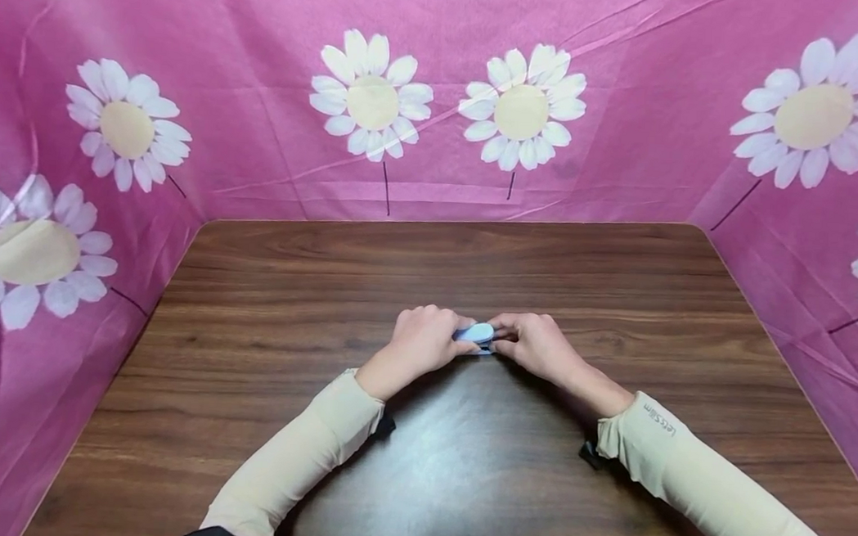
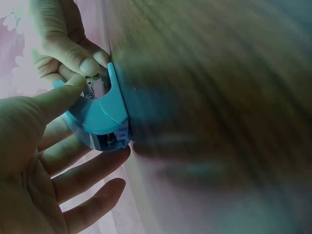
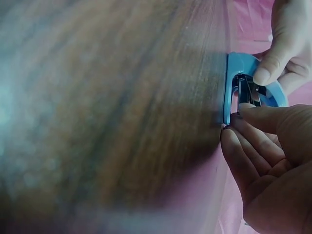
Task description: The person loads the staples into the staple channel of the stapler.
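A small light-blue stapler [image 1: 478, 333] stands on its base on the wooden table, between the two hands. My left hand [image 1: 425, 337] holds it from the left, thumb on the near side and fingers round the far side. From the right, my right hand [image 1: 538, 344] pinches at the stapler's front end. In the right wrist view, the metal magazine [image 3: 248, 92] shows inside the blue frame, with the right thumb at its tip. The left wrist view shows the rounded blue back [image 2: 100, 117] of the stapler beside the left fingers.
The brown wood-grain table [image 1: 288, 284] spreads out around both hands. A pink cloth [image 1: 264, 69] with large white daisies encloses its back and sides. Light-coloured sleeves [image 1: 300, 449] cover both forearms, and a dark strap piece [image 1: 590, 454] shows under the right cuff.
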{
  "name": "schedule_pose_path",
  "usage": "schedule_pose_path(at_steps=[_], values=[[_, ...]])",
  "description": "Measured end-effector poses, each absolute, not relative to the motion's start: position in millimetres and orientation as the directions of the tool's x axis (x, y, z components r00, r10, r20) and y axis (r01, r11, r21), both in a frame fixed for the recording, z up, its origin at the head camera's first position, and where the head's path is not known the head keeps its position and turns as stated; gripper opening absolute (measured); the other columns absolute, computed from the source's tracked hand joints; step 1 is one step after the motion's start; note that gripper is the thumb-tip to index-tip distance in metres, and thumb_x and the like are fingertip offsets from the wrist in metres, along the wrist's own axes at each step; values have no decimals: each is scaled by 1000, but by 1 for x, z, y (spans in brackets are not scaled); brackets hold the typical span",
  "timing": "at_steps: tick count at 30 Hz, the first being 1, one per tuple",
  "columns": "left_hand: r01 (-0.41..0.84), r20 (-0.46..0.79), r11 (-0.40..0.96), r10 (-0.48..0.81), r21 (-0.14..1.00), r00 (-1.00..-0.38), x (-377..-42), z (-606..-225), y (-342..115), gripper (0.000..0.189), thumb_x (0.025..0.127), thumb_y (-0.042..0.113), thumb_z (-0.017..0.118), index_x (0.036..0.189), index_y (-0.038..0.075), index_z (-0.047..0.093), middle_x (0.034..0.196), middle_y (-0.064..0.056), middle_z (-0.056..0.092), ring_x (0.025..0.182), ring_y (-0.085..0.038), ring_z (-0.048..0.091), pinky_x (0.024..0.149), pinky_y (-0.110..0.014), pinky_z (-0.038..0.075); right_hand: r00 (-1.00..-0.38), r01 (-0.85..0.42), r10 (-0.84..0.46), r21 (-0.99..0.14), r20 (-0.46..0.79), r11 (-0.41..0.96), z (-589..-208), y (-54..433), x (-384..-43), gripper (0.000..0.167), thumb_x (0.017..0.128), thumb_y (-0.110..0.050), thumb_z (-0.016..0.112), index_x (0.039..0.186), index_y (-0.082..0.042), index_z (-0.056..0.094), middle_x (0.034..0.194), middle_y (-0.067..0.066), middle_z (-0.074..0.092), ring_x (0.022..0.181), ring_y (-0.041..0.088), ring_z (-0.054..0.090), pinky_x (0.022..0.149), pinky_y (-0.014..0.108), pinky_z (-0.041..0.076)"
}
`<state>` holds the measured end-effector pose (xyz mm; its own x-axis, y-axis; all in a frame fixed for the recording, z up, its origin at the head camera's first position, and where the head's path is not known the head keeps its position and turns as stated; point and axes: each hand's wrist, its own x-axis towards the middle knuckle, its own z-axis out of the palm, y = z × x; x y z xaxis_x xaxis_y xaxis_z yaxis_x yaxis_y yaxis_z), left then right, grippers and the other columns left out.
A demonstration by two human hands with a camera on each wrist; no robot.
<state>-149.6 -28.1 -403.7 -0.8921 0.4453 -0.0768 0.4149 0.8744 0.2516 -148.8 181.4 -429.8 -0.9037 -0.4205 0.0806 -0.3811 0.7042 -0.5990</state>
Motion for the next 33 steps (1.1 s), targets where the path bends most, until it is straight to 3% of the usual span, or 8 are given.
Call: schedule_pose_path(at_steps=[4, 12, 15, 17, 19, 22, 26, 33], values=[[433, -56, 863, 461, 260, -886, -151, -404, -31, 39, 90, 57, 69, 125, 42, 70, 88, 8, 71, 67, -14, 59, 52, -33, 39, -907, -373, -413, -620, 86, 690, -431, 182, -150, 22, 85, -10, 79, 108, -10, 77, 94, 2, 80, 91, 17, 76, 82, 39, 58], [409, -47, 857, 444, 312, -895, -146, -396, -50, 64, 87, 65, 68, 143, 37, 58, 122, 4, 73, 81, -19, 67, 58, -36, 45, -901, -388, -422, -614, 99, 687, -434, 182, -151, 22, 85, -12, 80, 106, -11, 77, 93, 1, 80, 90, 16, 76, 83, 41, 58], [423, 20, 866, 434, 268, -901, -143, -388, -60, 67, 89, 66, 65, 146, 33, 54, 133, 3, 69, 104, -23, 70, 81, -44, 53, -904, -383, -415, -617, 99, 687, -433, 181, -152, 21, 85, -12, 80, 105, -11, 78, 94, 0, 80, 91, 15, 76, 85, 43, 57], [421, 61, 881, 418, 215, -906, -141, -385, -66, 71, 89, 68, 62, 149, 31, 50, 142, 1, 63, 123, -25, 63, 101, -50, 47, -905, -380, -415, -619, 95, 687, -432, 181, -153, 21, 85, -13, 80, 106, -11, 78, 94, 0, 80, 91, 15, 76, 86, 43, 57], [406, 91, 899, 396, 163, -914, -140, -382, -72, 77, 89, 71, 60, 152, 30, 46, 150, -3, 55, 139, -28, 50, 116, -56, 33, -905, -379, -416, -618, 91, 689, -432, 181, -153, 21, 85, -13, 80, 106, -11, 77, 94, 0, 80, 92, 15, 76, 86, 44, 56], [354, 102, 927, 343, 127, -934, -137, -382, -79, 87, 86, 78, 55, 157, 31, 36, 159, -9, 42, 149, -34, 33, 120, -65, 19, -904, -382, -418, -612, 91, 693, -432, 181, -152, 21, 85, -13, 79, 107, -11, 77, 94, -1, 80, 92, 15, 76, 87, 44, 56], [307, 95, 944, 297, 118, -950, -136, -386, -86, 98, 84, 85, 49, 162, 33, 21, 168, -12, 24, 156, -38, 15, 120, -68, 9, -902, -393, -419, -598, 104, 698, -431, 181, -150, 20, 86, -13, 79, 106, -11, 77, 94, 0, 80, 92, 15, 76, 87, 45, 55], [276, 71, 956, 270, 99, -960, -135, -391, -96, 108, 77, 94, 44, 162, 41, 5, 171, -11, 11, 157, -39, 7, 120, -68, 9, -896, -411, -433, -561, 102, 719, -427, 182, -144, 27, 86, -14, 79, 113, -11, 75, 103, 2, 79, 96, 18, 75, 87, 46, 55]])
